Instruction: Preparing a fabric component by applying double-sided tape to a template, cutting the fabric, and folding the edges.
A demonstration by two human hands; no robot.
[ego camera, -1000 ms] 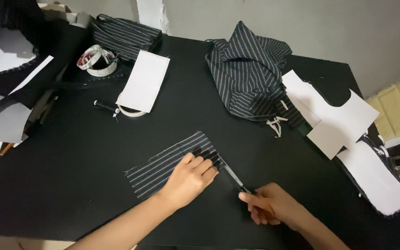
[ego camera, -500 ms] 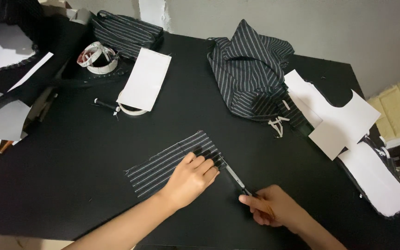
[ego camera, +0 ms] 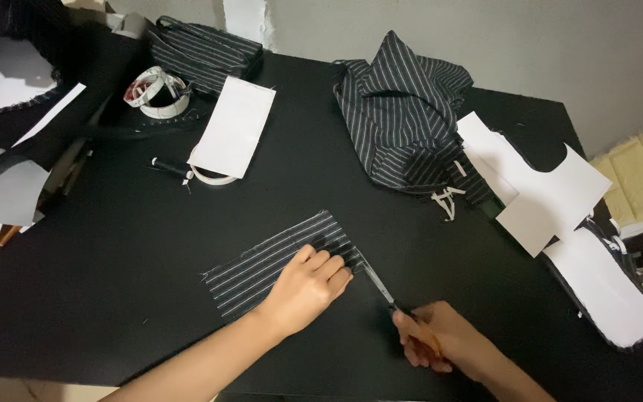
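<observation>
Near the desk (ego camera: pixel 113 298) front edge, our left hand (ego camera: pixel 303 290) flattens the striped fabric strip (ego camera: pixel 262 264), fingers together; our right hand (ego camera: pixel 440 346) grips scissors (ego camera: pixel 381 286), black desk bare around them.

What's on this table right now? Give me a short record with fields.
Surface: black table
Left hand: pressed flat on a striped fabric strip
Right hand: holding scissors, blades at the strip's right end
Behind: heap of striped cloth, white paper pattern pieces, tape measure, white paper sheet
</observation>
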